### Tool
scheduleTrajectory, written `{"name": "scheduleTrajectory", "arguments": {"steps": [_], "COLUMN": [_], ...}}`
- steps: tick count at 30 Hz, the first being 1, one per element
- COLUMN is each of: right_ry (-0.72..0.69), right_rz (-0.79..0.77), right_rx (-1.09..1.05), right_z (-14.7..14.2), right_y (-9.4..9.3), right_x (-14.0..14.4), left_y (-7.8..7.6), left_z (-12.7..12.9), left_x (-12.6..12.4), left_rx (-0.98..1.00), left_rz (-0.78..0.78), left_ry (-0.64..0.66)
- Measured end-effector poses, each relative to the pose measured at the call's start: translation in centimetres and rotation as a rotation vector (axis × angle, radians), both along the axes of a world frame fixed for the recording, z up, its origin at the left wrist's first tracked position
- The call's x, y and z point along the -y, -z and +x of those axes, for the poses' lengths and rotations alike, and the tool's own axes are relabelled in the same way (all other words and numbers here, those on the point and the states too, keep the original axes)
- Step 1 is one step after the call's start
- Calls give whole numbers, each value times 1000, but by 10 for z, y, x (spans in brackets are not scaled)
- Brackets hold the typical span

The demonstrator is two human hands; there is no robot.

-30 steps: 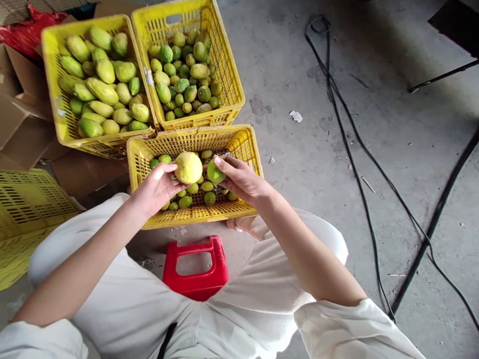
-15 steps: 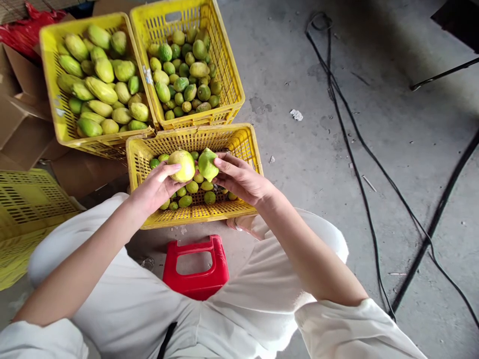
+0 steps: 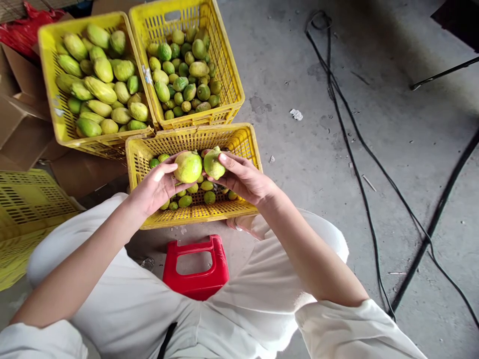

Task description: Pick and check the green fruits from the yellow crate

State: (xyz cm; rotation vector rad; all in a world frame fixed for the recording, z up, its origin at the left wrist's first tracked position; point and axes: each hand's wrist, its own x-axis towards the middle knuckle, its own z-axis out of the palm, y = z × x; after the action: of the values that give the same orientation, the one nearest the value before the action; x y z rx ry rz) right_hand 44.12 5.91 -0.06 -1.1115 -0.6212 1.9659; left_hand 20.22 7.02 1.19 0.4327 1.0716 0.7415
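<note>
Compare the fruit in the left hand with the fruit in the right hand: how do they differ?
The round yellow-green fruit in the left hand is larger than the pointed green fruit in the right hand. The left one is rounder and yellower with a green patch; the right one tapers to a tip and is paler green. Both are held above the near yellow plastic crate, side by side.

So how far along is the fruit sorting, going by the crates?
Done, by the look of it: the far left crate is piled with large fruit and the far right crate holds many smaller ones. In hand: the left hand holds a yellowish fruit, the right hand a greener fruit, both above the near crate. Left: small fruit lie in that crate, about one layer.
</note>
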Motion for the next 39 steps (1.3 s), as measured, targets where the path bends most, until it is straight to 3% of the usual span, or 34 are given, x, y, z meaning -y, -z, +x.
{"name": "scheduleTrajectory", "arguments": {"steps": [6,18,32,39], "right_ry": [73,71,49,100], "right_rz": [-16,-25,12,19], "right_rx": [41,-5,-3,-18], "right_z": [-2,0,1,1], "right_y": [12,4,13,10], "right_x": [1,0,0,0], "left_y": [-2,-3,10,-3], "left_z": [1,8,5,5], "left_x": [1,0,2,-1], "left_rx": [-11,-78,-26,-56], "left_rz": [14,-14,-73,-58], "left_ry": [16,-46,16,49]}}
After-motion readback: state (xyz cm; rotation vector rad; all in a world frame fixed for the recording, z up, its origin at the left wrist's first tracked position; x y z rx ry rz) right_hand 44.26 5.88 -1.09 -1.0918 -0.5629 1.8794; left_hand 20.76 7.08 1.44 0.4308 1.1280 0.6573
